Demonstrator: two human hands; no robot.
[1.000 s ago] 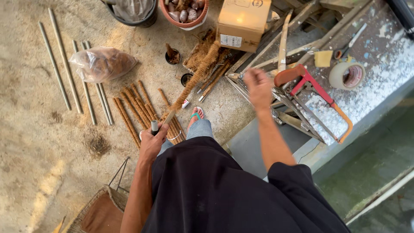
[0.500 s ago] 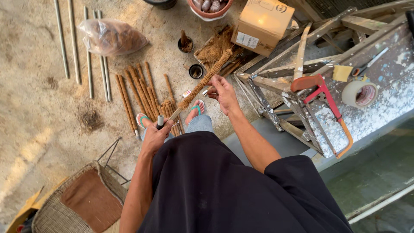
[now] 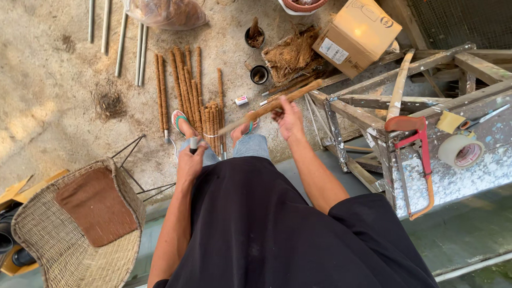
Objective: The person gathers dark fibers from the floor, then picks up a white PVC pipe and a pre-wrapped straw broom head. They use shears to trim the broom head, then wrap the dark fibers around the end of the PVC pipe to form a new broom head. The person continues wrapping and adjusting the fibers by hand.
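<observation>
I stand over a sandy floor holding a long pole wrapped in brown coir fibre, which slants from lower left to upper right above my feet. My left hand grips the pole's bare grey lower end. My right hand is closed around the wrapped middle part. Below the pole, a bundle of similar short coir poles lies between my sandalled feet.
More coir poles and grey pipes lie on the floor. A wicker chair stands at lower left. A paint-spattered wooden bench at the right holds a red hacksaw and a tape roll. A cardboard box, a fibre pile and a plastic bag lie beyond.
My right hand has drawn back from near the bench and closed on the middle of the pole. The view has tilted down and the wicker chair has come into sight.
</observation>
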